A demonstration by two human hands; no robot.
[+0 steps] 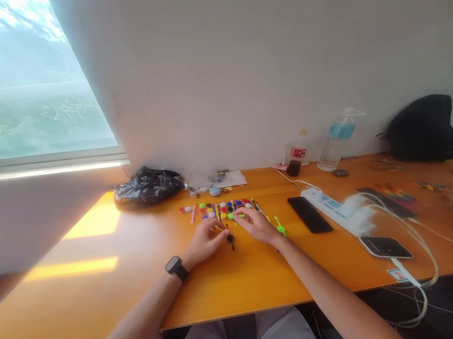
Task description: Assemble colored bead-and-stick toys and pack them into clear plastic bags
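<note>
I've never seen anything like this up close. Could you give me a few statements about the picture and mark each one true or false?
1. The left hand is by a small black piece. True.
2. The right hand is holding the black phone. False: the phone lies on the table, to the right of that hand.
3. A dark watch is on the left arm. True.
4. The black plastic bag is to the right of the white power strip. False: it is to the left.
5. A bright green piece lies near the right wrist. True.
</note>
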